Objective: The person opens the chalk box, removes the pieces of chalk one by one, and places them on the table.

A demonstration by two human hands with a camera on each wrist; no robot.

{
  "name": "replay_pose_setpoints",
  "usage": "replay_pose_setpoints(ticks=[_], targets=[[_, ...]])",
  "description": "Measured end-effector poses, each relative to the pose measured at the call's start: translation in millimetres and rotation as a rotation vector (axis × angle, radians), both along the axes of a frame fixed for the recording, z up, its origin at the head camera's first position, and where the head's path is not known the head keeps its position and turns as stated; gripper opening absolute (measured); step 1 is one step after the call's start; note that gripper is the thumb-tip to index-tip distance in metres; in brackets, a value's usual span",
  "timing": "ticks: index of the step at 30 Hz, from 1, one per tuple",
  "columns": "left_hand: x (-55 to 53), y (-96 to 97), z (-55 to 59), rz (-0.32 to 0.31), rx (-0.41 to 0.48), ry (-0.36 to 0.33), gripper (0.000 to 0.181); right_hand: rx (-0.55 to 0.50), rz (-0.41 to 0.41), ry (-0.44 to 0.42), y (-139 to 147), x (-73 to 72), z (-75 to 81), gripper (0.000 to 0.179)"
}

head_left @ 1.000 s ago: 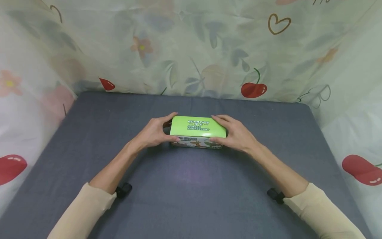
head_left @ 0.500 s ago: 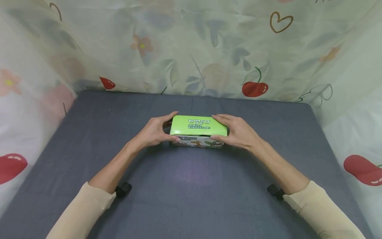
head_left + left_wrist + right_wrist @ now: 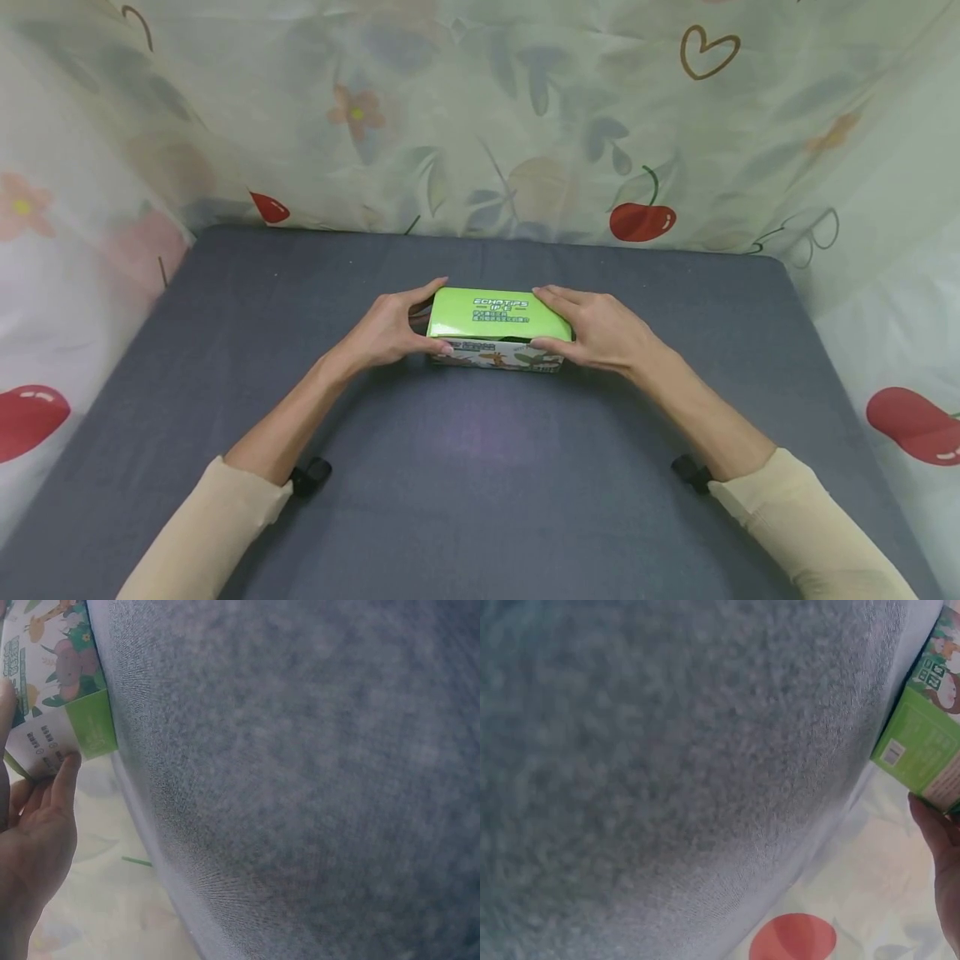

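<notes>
A small carton box (image 3: 495,314) sits on the grey cloth in the head view. Its top is bright green with white lettering, and its front is white with cartoon animals. My left hand (image 3: 390,327) grips the left end, thumb on the front face and fingers toward the back. At the other end my right hand (image 3: 600,329) holds the box, its thumb at the front edge of the top. A thin dark gap shows under that edge near the right thumb. Both wrist views show green on the box's ends; a barcode (image 3: 892,752) marks the right end. The box's back is hidden.
Grey cloth (image 3: 480,483) covers the table around the box. A pale curtain (image 3: 465,108) printed with flowers and cherries hangs behind the table and along both sides. Dark bands (image 3: 311,477) sit at the cream sleeve cuffs.
The dark gap under the front edge of the box's top has appeared at the right. My right thumb and hand have shifted slightly right; the left hand keeps its hold.
</notes>
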State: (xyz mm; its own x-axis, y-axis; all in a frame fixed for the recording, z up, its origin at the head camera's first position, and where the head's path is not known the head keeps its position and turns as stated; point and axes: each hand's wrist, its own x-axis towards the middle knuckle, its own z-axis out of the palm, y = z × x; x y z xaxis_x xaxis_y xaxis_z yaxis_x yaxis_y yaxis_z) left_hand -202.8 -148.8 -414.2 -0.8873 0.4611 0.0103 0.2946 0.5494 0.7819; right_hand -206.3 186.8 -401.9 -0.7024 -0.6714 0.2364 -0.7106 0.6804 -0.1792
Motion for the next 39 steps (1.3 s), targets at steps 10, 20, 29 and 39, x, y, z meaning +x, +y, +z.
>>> replay_pose_setpoints(ticks=[10, 20, 29, 39], targets=[[-1.1, 0.8, 1.4, -0.008, -0.004, 0.020, 0.105, -0.007, 0.041, 0.000, 1.3, 0.2, 4.1, 0.066], [0.5, -0.4, -2.7, -0.009, 0.016, -0.002, 0.104, -0.077, 0.025, -0.086, 1.2, -0.5, 6.2, 0.060], [2.6, -0.3, -2.0, -0.005, 0.034, -0.011, 0.103, -0.159, -0.043, -0.256, 7.1, -3.9, 12.3, 0.053], [4.5, -3.4, -2.5, 0.015, 0.068, -0.047, 0.099, -0.356, -0.139, -0.386, 23.6, 0.5, 17.5, 0.043]])
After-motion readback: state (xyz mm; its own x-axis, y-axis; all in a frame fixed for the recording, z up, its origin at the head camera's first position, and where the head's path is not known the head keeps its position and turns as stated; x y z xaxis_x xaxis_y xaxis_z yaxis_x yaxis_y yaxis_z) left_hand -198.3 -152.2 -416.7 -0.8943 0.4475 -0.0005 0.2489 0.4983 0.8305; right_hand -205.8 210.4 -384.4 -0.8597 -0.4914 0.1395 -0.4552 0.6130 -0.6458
